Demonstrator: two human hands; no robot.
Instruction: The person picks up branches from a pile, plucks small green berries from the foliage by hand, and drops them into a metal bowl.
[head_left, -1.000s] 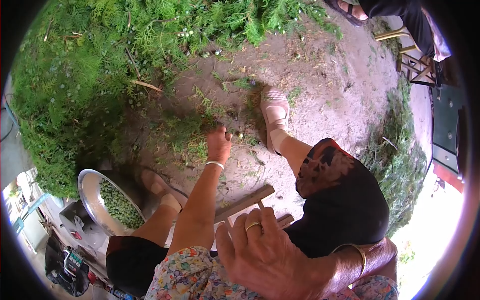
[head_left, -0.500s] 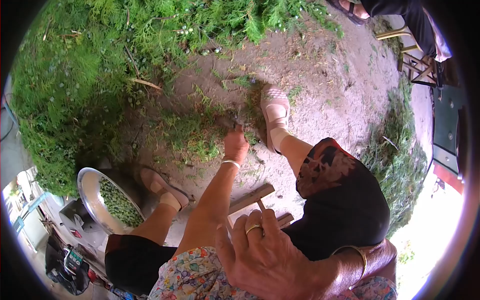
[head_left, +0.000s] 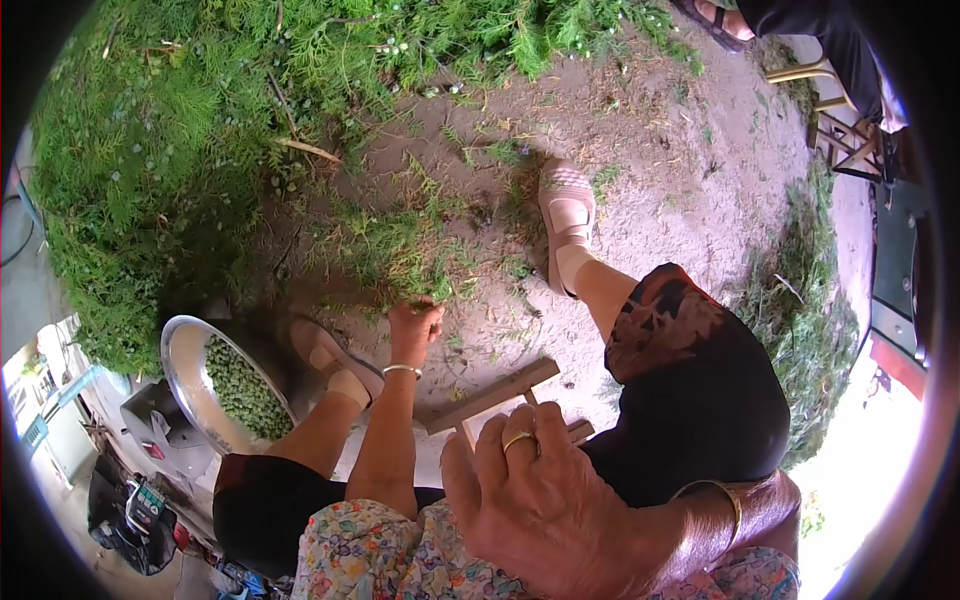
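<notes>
My left hand (head_left: 413, 332), with a pale bangle at the wrist, hovers over or near the ground between my feet. Its fingers are curled, and whatever they hold is too small to make out. Green sprigs (head_left: 410, 262) lie scattered just beyond it. Close to the camera, above my lap, my right hand (head_left: 545, 490) shows its back, a ring and a bangle. Those fingers bend downward with their tips hidden, so I cannot see what is in them. Left of my left foot, a metal basin (head_left: 186, 378) stands tilted, with small green berries (head_left: 243, 395) inside.
A large heap of cut evergreen branches (head_left: 150, 170) fills the left and far side. More greenery (head_left: 800, 300) lies along the right. A wooden stool frame (head_left: 490, 397) shows between my legs. Another person's sandalled foot (head_left: 722, 22) and a chair (head_left: 845, 140) are at upper right.
My left hand has drawn back from near my right shoe, toward the left and closer to my body. My right hand stays nearly in place; the view has shifted slightly.
</notes>
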